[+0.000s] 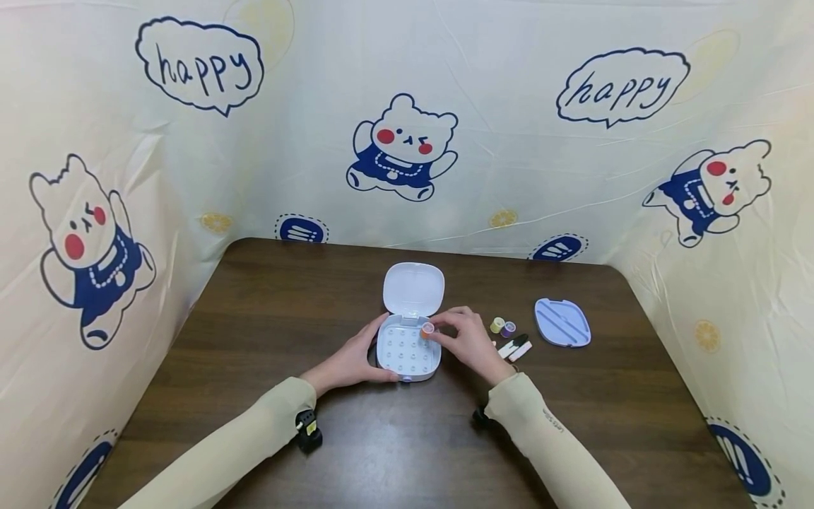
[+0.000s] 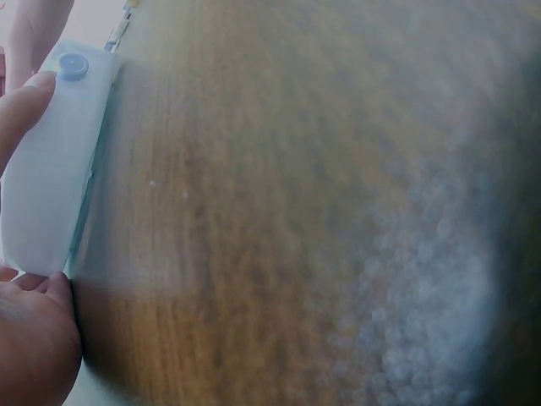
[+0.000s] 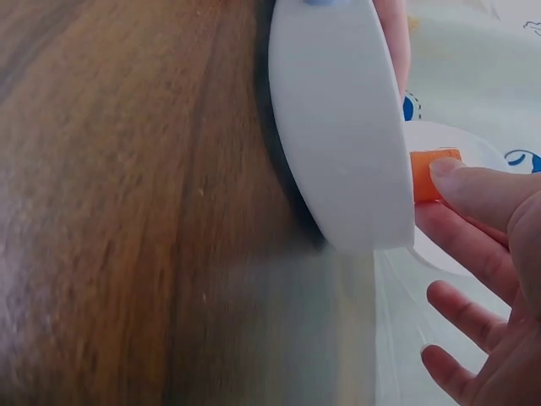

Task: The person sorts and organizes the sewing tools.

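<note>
A white box (image 1: 416, 378) stands on the table with its lid (image 1: 413, 286) raised at the back. Rows of small pegs fill the tray inside. My left hand (image 1: 352, 360) grips the box from the left, thumb at the front near a round blue button (image 2: 73, 66) and fingers along the side. In my right hand (image 1: 473, 339), thumb and index finger pinch an orange thread spool (image 3: 427, 173) at the tray's back right corner. The remaining fingers are loosely spread in the right wrist view. Whether the spool touches a peg is hidden by the box wall (image 3: 342, 118).
Right of the box lie a yellow spool (image 1: 497, 325) and a purple spool (image 1: 508, 329). Near them are a small black-and-white item (image 1: 511, 346) and a white piece (image 1: 520, 351), partly behind my right hand. Farther right lies a lavender slotted tray (image 1: 563, 322).
</note>
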Demonstrator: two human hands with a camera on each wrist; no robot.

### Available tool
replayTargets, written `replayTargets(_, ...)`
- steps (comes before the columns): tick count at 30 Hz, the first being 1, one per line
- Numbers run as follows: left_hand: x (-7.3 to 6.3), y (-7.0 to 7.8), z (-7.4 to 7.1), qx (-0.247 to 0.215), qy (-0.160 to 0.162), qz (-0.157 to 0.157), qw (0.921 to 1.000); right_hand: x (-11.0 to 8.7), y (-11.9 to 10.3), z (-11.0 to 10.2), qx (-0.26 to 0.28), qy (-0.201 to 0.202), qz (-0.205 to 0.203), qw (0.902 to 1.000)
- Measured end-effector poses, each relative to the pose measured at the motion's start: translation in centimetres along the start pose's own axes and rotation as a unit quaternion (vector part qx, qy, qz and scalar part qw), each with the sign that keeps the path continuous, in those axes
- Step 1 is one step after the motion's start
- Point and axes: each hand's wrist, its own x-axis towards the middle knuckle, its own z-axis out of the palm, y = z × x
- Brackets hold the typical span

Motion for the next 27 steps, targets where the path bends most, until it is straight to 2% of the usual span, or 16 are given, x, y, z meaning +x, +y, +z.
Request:
replayTargets(12, 0.1, -0.2, 0.0, 0.001, 0.0, 0.007, 1.0, 0.7, -0.7, 1.1, -0.038, 0.039, -0.062, 0.9966)
replayTargets(27, 0.0, -0.1, -0.1, 0.001, 0.001, 0.01, 1.0, 1.0, -1.2, 2.2, -0.096, 0.058, -0.077, 0.9906)
